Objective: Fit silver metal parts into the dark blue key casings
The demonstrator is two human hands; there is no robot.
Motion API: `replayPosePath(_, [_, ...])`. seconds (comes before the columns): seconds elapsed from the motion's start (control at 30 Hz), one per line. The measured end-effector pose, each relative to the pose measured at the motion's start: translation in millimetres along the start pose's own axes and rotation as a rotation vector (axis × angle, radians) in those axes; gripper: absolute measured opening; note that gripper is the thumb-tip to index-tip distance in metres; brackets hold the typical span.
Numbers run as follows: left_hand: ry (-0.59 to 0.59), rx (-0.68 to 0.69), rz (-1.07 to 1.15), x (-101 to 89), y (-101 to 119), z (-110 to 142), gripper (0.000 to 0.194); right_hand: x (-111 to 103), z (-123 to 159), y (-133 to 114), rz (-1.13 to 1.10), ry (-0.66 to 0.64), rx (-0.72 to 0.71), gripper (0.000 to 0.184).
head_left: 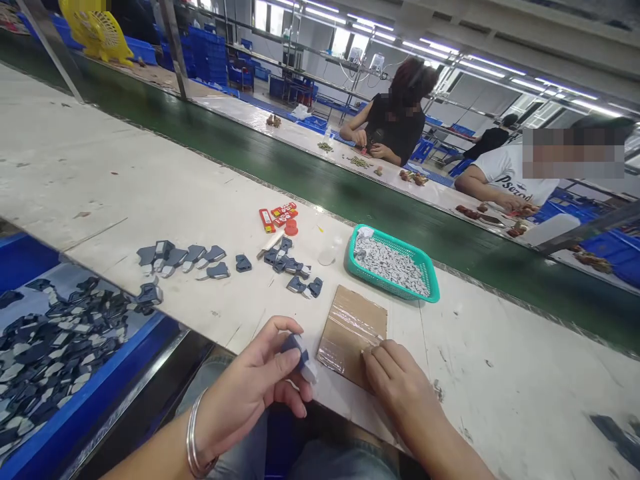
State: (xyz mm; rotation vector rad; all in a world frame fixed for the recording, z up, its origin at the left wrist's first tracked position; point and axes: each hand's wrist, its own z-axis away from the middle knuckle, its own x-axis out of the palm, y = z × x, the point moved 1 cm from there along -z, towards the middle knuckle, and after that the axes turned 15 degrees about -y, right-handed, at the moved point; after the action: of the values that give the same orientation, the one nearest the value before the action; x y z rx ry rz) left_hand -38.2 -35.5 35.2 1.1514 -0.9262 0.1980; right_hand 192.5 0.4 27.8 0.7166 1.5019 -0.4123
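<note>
My left hand [250, 387] holds a dark blue-grey and white moulded piece [299, 357] between fingers and thumb, above the table's near edge. My right hand [395, 380] rests its fingertips on a taped cardboard pad [350, 333]; anything small under those fingers is hidden. Several similar pieces [183, 259] lie in a loose row on the white worktable [150, 180], with more [295, 267] scattered beyond my hands. A teal plastic basket [393, 263] full of small grey-white bits stands just past the pad.
A blue bin [60, 353] heaped with pieces sits left of the table. A white-handled knife [270, 245], red-yellow packets [277, 217] and a red cap [291, 227] lie nearby. Beyond a green conveyor belt [320, 180], two co-workers [387, 120] [505, 177] handle small parts.
</note>
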Motion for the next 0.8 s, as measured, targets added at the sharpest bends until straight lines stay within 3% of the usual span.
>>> replayPosePath(0.17, [-0.015, -0.019, 0.024, 5.1, -8.0, 0.8, 0.016, -2.7, -2.3, 0.4, -0.029, -0.001, 0.016, 0.030])
replayPosePath(0.3, [-0.003, -0.168, -0.064, 12.6, -16.9, -2.3, 0.014, -11.6, 2.0, 5.0, -0.268, 0.129, 0.224, 0.016])
replayPosePath(0.47, [0.002, -0.256, -0.205, 13.9, -23.9, -1.9, 0.014, -26.7, 7.1, 2.0, -0.500, 0.125, 0.465, 0.020])
replayPosePath(0.63, [0.061, -0.225, -0.402, 10.7, -26.7, 0.6, 0.011, -42.1, 5.5, -9.5, -0.548, 0.156, 0.444, 0.017])
replayPosePath(0.8, [0.030, -0.105, -0.473, 16.4, -25.9, 0.1, 0.035, -62.9, 1.6, -29.4, -0.563, 0.162, 0.245, 0.007])
